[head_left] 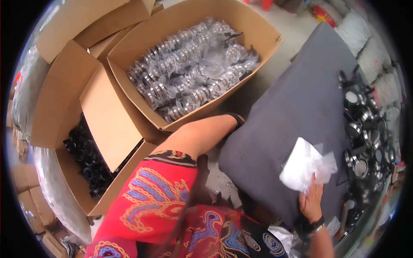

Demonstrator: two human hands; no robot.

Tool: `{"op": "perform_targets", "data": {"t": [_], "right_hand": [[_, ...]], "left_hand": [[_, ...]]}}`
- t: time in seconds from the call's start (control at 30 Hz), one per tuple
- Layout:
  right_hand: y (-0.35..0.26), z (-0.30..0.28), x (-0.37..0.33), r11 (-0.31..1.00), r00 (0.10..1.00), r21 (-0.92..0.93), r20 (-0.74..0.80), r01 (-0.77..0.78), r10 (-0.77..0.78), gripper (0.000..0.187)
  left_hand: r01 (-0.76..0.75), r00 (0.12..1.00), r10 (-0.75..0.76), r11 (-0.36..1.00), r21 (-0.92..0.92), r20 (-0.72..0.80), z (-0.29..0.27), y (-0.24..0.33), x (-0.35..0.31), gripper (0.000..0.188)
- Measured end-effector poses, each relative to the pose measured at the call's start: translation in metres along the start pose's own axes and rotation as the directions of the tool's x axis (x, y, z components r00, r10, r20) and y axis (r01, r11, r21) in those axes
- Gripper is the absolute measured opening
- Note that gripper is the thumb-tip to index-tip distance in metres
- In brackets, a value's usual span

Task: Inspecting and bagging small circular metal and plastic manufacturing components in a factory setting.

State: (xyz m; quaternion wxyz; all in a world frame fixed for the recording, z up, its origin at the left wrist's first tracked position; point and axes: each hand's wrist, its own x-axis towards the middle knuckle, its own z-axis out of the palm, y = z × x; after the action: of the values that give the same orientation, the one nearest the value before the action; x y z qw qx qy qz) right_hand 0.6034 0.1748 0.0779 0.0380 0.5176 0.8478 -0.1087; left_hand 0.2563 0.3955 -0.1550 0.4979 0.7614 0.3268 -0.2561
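Note:
My right hand (312, 202), a dark watch at its wrist, grips the near edge of a bunch of thin white and clear plastic bags (297, 165). The bags rest on a grey cloth-covered surface (275, 124). My left forearm (202, 134) stretches forward to the left edge of that surface. A dark band circles its wrist, and beyond it my left hand is hidden behind the cloth edge, so its fingers do not show. Close beyond the left forearm stands a large open cardboard box (144, 112), filled with rows of shiny metal round parts (189, 53) wrapped in clear plastic.
Left of the large box, a second open carton (71, 180) holds black curved parts (88, 157). Many loose black-and-silver round pieces (360, 167) are heaped along the right side of the grey surface. White sacks (353, 32) stand at the far right.

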Motion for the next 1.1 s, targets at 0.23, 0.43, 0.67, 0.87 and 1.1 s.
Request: {"op": "perform_targets", "data": {"t": [0.23, 0.43, 0.67, 0.87, 1.1], "right_hand": [[0.034, 0.024, -0.066, 0.99, 0.99, -0.116, 0.101, -0.081, 0.093, 0.075], [0.056, 0.036, -0.092, 0.909, 0.957, -0.298, 0.103, 0.29, -0.272, 0.079], [0.073, 0.024, -0.068, 0.905, 0.951, -0.299, 0.167, 0.301, -0.262, 0.076], [0.084, 0.013, -0.05, 0.894, 0.953, -0.338, 0.163, 0.295, -0.254, 0.074], [0.09, 0.006, -0.043, 0.891, 0.966, -0.375, 0.139, 0.256, -0.219, 0.072]], "left_hand": [[-0.024, 0.999, 0.016, 0.986, -0.163, -0.052, 0.019, -0.035, 0.065, 0.034], [-0.029, 0.998, 0.01, 0.955, -0.296, -0.064, 0.058, -0.049, 0.115, 0.035], [-0.055, 0.99, -0.004, 0.914, -0.401, -0.143, 0.066, -0.041, 0.151, 0.035], [-0.088, 0.967, -0.029, 0.892, -0.443, -0.252, 0.045, -0.034, 0.164, 0.035], [-0.131, 0.933, -0.05, 0.876, -0.464, -0.357, 0.022, -0.022, 0.173, 0.036]]}}
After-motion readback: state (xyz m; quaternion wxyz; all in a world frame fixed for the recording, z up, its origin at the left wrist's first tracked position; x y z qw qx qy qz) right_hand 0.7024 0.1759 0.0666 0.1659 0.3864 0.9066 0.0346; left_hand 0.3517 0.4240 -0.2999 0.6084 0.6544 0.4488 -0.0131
